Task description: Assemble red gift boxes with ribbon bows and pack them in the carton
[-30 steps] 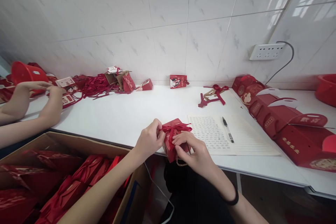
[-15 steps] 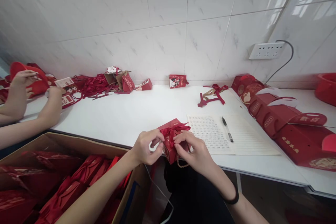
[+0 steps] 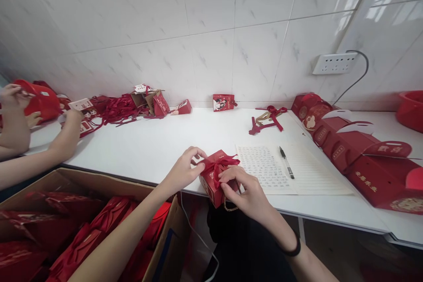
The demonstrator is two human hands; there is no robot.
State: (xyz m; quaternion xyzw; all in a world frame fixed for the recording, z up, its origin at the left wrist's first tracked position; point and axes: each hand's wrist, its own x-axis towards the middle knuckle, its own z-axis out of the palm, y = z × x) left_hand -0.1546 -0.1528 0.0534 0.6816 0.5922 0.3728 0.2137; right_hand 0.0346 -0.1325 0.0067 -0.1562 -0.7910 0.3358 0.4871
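A small red gift box (image 3: 213,183) with a red ribbon bow (image 3: 218,165) on top sits at the near edge of the white table (image 3: 185,136). My left hand (image 3: 183,169) pinches the left loop of the ribbon with thumb and forefinger. My right hand (image 3: 246,191) grips the box's right side and holds the ribbon near the knot, fingers curled. A black band is on my right wrist.
Lined paper (image 3: 284,169) with a pen (image 3: 287,162) lies right of the box. Flat red boxes (image 3: 360,154) are stacked at the right. A cardboard carton (image 3: 82,224) of red boxes stands lower left. Another person's hands (image 3: 69,119) work at the far left beside loose ribbons (image 3: 119,108).
My left hand has shifted up and left, drawing the ribbon loop outward. The box has turned slightly. The other person's hands have moved further left.
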